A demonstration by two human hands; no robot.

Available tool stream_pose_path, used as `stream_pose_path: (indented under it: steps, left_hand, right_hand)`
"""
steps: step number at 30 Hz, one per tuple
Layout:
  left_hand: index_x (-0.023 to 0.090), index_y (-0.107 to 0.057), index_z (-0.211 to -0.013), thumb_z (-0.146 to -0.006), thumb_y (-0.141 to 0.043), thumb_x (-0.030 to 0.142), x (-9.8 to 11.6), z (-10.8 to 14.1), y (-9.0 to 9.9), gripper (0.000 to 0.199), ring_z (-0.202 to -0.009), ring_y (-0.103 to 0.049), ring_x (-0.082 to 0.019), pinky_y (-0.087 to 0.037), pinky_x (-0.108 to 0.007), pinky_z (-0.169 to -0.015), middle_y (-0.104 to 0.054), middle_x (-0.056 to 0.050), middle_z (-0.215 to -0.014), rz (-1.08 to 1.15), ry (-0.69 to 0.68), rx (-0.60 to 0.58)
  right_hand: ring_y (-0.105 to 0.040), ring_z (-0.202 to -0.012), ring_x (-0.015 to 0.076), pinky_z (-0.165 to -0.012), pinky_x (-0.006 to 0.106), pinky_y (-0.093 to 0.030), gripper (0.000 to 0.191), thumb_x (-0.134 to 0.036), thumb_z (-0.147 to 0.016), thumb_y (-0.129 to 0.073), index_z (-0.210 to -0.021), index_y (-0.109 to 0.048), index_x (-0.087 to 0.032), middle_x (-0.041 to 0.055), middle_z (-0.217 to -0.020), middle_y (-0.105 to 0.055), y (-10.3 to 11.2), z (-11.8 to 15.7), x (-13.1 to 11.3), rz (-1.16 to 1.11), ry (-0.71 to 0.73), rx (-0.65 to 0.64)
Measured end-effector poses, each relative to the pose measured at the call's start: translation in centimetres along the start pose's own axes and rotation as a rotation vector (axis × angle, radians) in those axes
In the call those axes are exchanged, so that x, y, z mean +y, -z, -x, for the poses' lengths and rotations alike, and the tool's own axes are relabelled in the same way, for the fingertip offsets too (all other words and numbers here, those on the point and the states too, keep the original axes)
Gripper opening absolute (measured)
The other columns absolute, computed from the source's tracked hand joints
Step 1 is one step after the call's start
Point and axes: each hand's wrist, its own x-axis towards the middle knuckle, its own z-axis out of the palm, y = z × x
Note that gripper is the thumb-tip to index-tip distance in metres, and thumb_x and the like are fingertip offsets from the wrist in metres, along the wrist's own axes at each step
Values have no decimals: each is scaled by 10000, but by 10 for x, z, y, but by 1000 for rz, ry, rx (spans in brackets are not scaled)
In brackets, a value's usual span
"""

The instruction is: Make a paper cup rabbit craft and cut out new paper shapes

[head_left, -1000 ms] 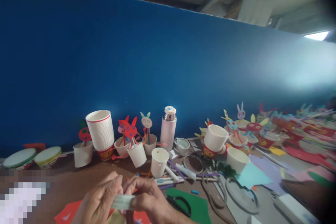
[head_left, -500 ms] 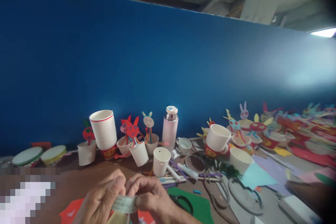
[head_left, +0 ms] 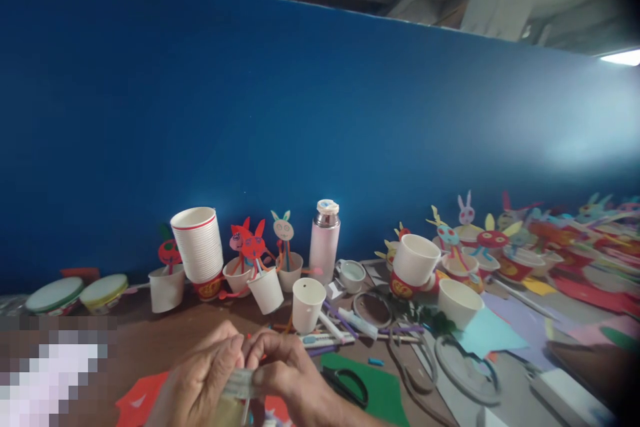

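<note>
A roll of clear tape (head_left: 239,383) is between my two hands at the bottom centre. My left hand (head_left: 203,373) is closed round its left side, thumb on top. At its right edge, the thumb and fingers of my right hand (head_left: 285,370) pinch the tape. Below the roll a yellowish piece (head_left: 229,412) and a thin pale stick show in part; the fingers hide the rest. Red paper (head_left: 143,400) lies under and beside my left hand. A white paper cup (head_left: 307,305) with a small dark hole stands beyond my right hand.
Black-handled scissors (head_left: 350,387) lie on green paper (head_left: 385,393). Behind are a tall cup stack (head_left: 197,247), a pink flask (head_left: 324,247) and cups with paper animal figures (head_left: 265,290). Tape rings (head_left: 373,309), pens and a white cup (head_left: 460,303) are to the right, before a blue wall (head_left: 300,113).
My hands stay together round the tape. The roll has turned slightly between the fingers, and less of its band shows now. The view has shifted very little.
</note>
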Motion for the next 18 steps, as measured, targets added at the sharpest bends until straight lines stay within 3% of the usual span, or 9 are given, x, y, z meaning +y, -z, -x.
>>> stream_pose_path:
  steps: [6, 10, 18]
  left_hand:
    - [227, -446, -533, -873, -312, 392, -8, -3, 2, 401, -509, -528, -138, -448, -190, -512, -483, 30, -536, 9, 22, -21]
    - [228, -419, -551, -875, -288, 427, -13, -5, 2, 403, -515, -528, -137, -446, -198, -527, -459, 36, -547, 25, 29, -40]
    - [229, -379, -550, -874, -297, 438, -11, -3, 2, 393, -502, -494, -124, -428, -188, -514, -428, 46, -544, 65, 45, -60]
  right_hand:
    - [-541, -535, 105, -394, 176, -418, 139, -245, -551, -625, -576, -584, -115, 38, -746, -558, 0, 4, -9, -16, 80, -60]
    - [-549, -527, 106, -392, 193, -434, 156, -253, -574, -641, -638, -607, -115, 45, -817, -570, 2, 4, -5, -71, 76, -120]
    - [-554, -524, 102, -384, 183, -437, 165, -241, -585, -672, -678, -630, -111, 47, -820, -586, 6, 4, 3, -102, 102, -123]
